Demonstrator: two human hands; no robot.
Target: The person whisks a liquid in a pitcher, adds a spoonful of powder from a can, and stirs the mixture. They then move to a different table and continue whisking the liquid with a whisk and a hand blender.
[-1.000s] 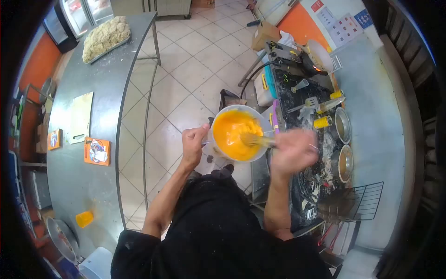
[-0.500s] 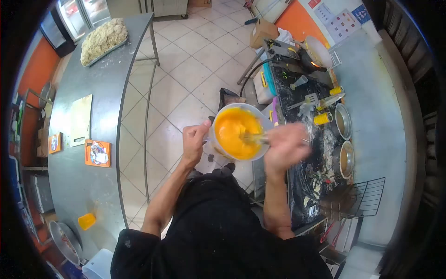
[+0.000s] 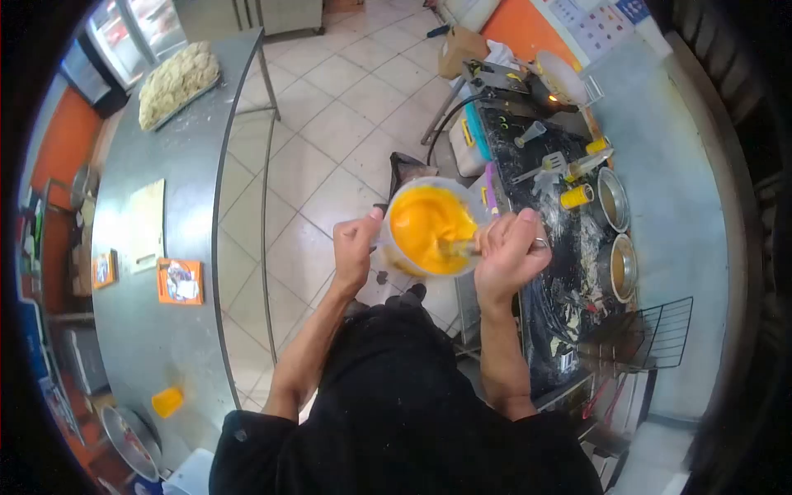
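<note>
A translucent plastic jug (image 3: 394, 259) hangs in front of my body, over the tiled floor. My left hand (image 3: 356, 247) is closed around the handle at its left side. Inside swirls a thick yellow-orange liquid (image 3: 421, 227) that looks like beaten egg. My right hand (image 3: 511, 252) is closed around a metal whisk (image 3: 464, 247), its looped handle end poking out to the right of the fist. The whisk's wire end is down in the liquid, blurred and partly hidden.
Left, a steel table (image 3: 173, 346) bears a tray of dough (image 3: 180, 82), a cutting board (image 3: 147, 223), orange boxes (image 3: 180, 281) and a yellow cup (image 3: 167, 403). Right, a floury black worktop (image 3: 544, 330) holds round metal tins (image 3: 624, 268), a spatula (image 3: 551, 162) and a wire basket (image 3: 660, 330). Behind, a pan (image 3: 561, 78) stands over a flame.
My right hand has swung the whisk through the liquid and shows sharper now. The jug has shifted slightly right and tilted, and the swirl has changed. The whole view has turned a little.
</note>
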